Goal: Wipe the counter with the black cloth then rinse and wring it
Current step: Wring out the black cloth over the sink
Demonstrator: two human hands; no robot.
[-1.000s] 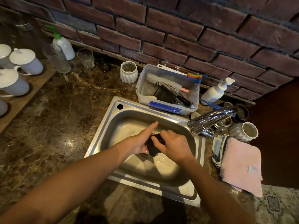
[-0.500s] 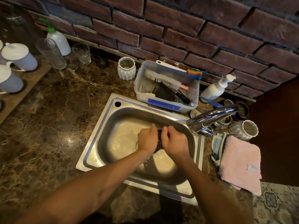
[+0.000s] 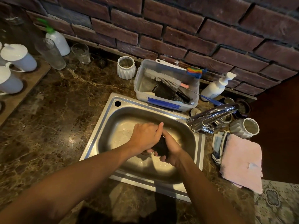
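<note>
From the head view, both hands meet over the steel sink (image 3: 103,126), set into the marble bench (image 3: 48,110). The left hand (image 3: 144,135) has its grip closed around the upper end of the black cloth (image 3: 160,147), and the right hand (image 3: 171,149) has its grip closed on the lower end. The cloth is bunched into a dark roll between the palms, above the basin floor. The tap (image 3: 210,115) stands at the sink's right edge, and a pink towel (image 3: 241,160) lies on the bench further right.

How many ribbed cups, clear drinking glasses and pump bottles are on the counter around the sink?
Ribbed cups: 2
Clear drinking glasses: 2
Pump bottles: 2
Total: 6
</note>
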